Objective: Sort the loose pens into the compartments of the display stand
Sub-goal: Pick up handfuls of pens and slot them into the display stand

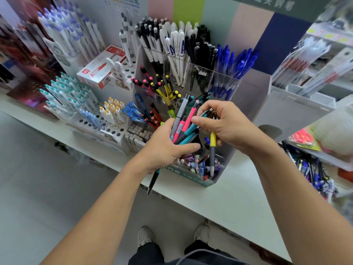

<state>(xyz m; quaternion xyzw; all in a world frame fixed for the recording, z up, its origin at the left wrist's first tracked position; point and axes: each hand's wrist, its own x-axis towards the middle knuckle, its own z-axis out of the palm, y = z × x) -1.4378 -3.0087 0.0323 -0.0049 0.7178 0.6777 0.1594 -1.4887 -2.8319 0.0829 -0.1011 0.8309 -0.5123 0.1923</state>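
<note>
mid-sort, by the look of it: left hand [164, 148] clenched round a mixed bundle of pens [184, 129] above the display stand [246, 104] on the desk [219, 199]. right hand [229, 125] pinching one pen from the bundle's top, a yellow-and-grey pen [212, 150] dangling under its fingers. next, probably: matching the picked pen to its compartment.

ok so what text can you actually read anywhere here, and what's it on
"A": large blue letter on the white pens in the display stand's back row.
Red and white box: print too small to read.
Top signs: blurred.
Stand's front label: unreadable.
</note>
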